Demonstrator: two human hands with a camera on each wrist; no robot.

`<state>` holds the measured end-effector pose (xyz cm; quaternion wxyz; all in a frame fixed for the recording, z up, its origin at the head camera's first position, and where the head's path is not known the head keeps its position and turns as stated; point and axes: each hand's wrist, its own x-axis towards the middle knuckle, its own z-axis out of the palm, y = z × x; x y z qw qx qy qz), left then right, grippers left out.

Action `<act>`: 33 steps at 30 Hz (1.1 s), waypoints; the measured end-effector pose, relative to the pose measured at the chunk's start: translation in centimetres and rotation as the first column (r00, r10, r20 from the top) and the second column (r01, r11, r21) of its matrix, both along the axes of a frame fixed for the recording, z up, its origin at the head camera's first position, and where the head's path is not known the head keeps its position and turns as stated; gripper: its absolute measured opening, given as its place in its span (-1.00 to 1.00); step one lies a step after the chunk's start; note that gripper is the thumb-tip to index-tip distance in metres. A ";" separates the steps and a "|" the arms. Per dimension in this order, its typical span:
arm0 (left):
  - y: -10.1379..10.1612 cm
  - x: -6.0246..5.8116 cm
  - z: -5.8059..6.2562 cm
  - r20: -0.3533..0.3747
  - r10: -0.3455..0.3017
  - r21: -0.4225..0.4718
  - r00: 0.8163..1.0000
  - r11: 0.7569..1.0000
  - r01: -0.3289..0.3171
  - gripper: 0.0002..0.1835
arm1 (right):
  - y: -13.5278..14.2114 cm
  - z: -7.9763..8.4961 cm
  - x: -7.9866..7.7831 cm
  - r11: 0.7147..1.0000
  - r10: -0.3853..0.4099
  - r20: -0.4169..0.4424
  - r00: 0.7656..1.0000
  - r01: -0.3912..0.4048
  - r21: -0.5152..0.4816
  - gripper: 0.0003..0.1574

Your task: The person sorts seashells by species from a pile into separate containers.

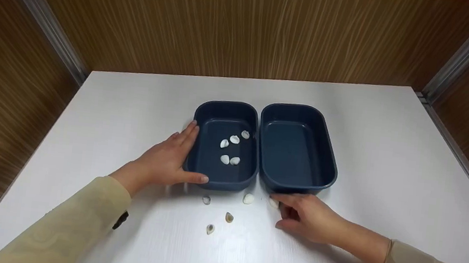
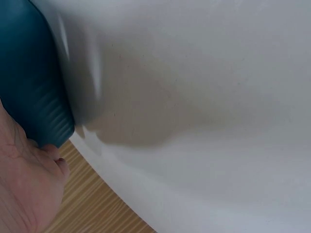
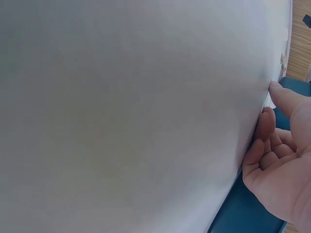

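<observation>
My left hand (image 1: 169,155) rests against the left dark blue bin (image 1: 220,185), its fingers along the near-left rim and the thumb reaching over the front corner. Inside that bin lie several white seashells (image 1: 234,140). In front of the right dark blue bin (image 1: 294,186), my right hand (image 1: 306,217) is low over the table. Its index finger touches a pale seashell (image 1: 273,203), partly hidden by that finger, while the thumb stays apart. The right wrist view shows the other fingers of the right hand (image 3: 277,150) loosely bent.
Another white seashell (image 1: 248,198) lies between the hands on the white table (image 1: 155,101). Nearer the front are a small grey shell (image 1: 206,200) and two brownish shells (image 1: 229,217). The bins stand side by side. Wood-patterned panels (image 1: 245,28) enclose the table at the back and sides.
</observation>
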<state>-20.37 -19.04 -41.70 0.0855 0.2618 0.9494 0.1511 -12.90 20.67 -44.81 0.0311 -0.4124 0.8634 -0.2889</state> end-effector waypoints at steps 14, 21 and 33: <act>0.0 0.0 0.2 0.002 0.006 -0.004 1.000 1.000 -0.006 0.46 | 0.2 -0.1 0.0 1.000 -0.015 0.022 1.000 0.016 -0.027 -0.50; 0.0 0.0 0.1 0.006 0.007 -0.005 1.000 1.000 -0.007 0.46 | 0.1 -0.4 -0.1 0.998 0.017 -0.036 0.999 -0.019 -0.056 -0.67; 0.0 0.0 0.0 0.014 0.000 0.001 1.000 1.000 0.000 0.46 | 0.1 -0.5 -0.1 0.996 0.034 -0.035 0.999 -0.036 -0.084 -0.74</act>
